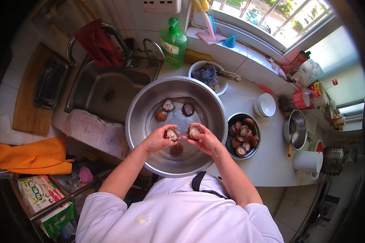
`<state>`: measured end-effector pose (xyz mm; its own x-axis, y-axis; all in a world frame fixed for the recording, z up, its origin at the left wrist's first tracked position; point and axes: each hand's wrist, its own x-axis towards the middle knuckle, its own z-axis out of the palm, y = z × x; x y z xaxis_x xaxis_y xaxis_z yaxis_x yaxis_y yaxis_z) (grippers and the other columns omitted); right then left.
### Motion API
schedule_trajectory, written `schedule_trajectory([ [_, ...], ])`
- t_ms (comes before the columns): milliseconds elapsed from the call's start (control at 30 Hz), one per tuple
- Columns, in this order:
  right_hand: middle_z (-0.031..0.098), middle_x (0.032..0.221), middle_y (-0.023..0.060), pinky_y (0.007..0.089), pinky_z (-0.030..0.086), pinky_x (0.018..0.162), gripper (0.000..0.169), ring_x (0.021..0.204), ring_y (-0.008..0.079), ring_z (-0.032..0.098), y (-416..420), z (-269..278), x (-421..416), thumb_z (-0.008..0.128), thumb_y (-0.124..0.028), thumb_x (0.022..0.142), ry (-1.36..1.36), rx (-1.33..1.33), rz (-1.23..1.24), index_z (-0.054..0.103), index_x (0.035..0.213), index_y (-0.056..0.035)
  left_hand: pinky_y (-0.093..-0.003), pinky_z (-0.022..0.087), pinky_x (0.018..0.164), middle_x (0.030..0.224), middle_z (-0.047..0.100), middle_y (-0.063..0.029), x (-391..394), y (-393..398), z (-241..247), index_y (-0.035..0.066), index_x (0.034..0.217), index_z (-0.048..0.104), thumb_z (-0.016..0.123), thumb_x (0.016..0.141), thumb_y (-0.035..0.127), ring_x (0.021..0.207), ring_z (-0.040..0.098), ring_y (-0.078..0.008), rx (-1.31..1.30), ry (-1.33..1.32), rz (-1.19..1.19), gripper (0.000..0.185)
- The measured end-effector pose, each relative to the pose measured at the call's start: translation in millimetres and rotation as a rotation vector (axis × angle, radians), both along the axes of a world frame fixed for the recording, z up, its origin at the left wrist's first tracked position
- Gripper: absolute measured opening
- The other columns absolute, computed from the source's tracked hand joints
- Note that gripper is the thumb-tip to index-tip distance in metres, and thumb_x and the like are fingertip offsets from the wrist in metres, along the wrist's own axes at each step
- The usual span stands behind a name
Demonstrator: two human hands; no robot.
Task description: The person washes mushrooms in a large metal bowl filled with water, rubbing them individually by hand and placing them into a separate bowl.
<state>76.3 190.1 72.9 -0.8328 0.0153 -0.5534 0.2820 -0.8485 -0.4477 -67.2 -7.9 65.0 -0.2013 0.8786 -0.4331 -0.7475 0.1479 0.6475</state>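
Note:
My left hand point(160, 141) grips a shiitake mushroom point(171, 134), its pale gill side turned up. In my right hand point(205, 140) is another shiitake mushroom point(194, 132), also with the gills and stem facing me. Both hands hang over a large stainless steel basin point(140, 121) with shallow water at its bottom. Inside lie a gill-up mushroom point(168, 105), a brown cap point(161, 115), a darker mushroom point(188, 108), and one more cap point(176, 149) partly hidden below my left hand. A smaller metal bowl point(231, 148) right of the basin holds several shiitake mushrooms point(243, 136).
Left of the basin is a steel sink point(121, 76) with a red cloth point(94, 42) over its faucet. Behind stand a green pump bottle point(173, 45) and a white bowl point(223, 88) with a scouring pad. White bowls point(266, 104) and a metal pot point(295, 133) stand to the right.

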Motion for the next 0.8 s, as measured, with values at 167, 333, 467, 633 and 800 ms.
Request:
schedule_trajectory([
  [167,0.061,0.105,0.0159,0.0301,0.060,0.068,0.028,0.090,0.0290,0.068,-1.1,-10.8,1.6,0.056,-0.013,0.094,-0.082,0.101,0.048,0.049,0.120,-0.0056,-0.0345,0.050,0.096,0.122,0.053,-0.0172,1.6,-2.1,-1.0,0.000,0.134,0.038,0.061,0.078,-0.012,0.110,0.059,-0.0277,-0.006,-0.045,0.017,0.062],
  [333,0.063,0.104,0.0141,0.0298,0.060,0.067,0.027,0.089,0.0264,0.068,-0.9,-16.7,1.4,0.053,-0.018,0.096,-0.086,0.126,0.066,0.050,0.119,-0.0057,-0.0367,0.050,0.097,0.123,0.053,-0.0196,0.3,-2.8,9.4,-0.001,0.133,0.038,0.056,0.083,-0.009,0.111,0.058,-0.0288,-0.002,-0.131,0.042,0.054],
  [467,0.064,0.101,0.0073,0.0317,0.057,0.074,0.025,0.092,0.0197,0.065,-6.9,-8.1,0.0,0.056,-0.020,0.094,-0.099,0.239,0.079,0.056,0.115,-0.0072,-0.0385,0.051,0.095,0.123,0.053,-0.0208,-0.5,-4.9,11.8,-0.001,0.132,0.038,0.047,0.091,-0.001,0.111,0.058,-0.0294,0.017,-0.199,0.075,0.042],
  [633,0.065,0.097,-0.0009,0.0295,0.051,0.077,0.027,0.088,0.0100,0.060,-14.8,2.3,1.4,0.065,-0.031,0.088,-0.144,0.431,0.265,0.064,0.106,-0.0109,-0.0395,0.052,0.093,0.122,0.054,-0.0191,1.0,-5.3,15.5,-0.001,0.138,0.032,0.040,0.096,0.007,0.109,0.059,-0.0282,-0.018,-0.173,0.012,0.043],
  [800,0.064,0.080,-0.0009,0.0235,0.049,0.066,0.034,0.072,0.0067,0.058,-30.2,18.2,2.6,0.071,-0.033,0.085,-0.086,0.547,0.397,0.067,0.104,-0.0054,-0.0437,0.050,0.096,0.122,0.053,-0.0185,10.9,-2.6,18.7,0.000,0.143,0.026,0.036,0.099,0.009,0.110,0.058,-0.0295,-0.041,-0.142,-0.066,0.046],
])
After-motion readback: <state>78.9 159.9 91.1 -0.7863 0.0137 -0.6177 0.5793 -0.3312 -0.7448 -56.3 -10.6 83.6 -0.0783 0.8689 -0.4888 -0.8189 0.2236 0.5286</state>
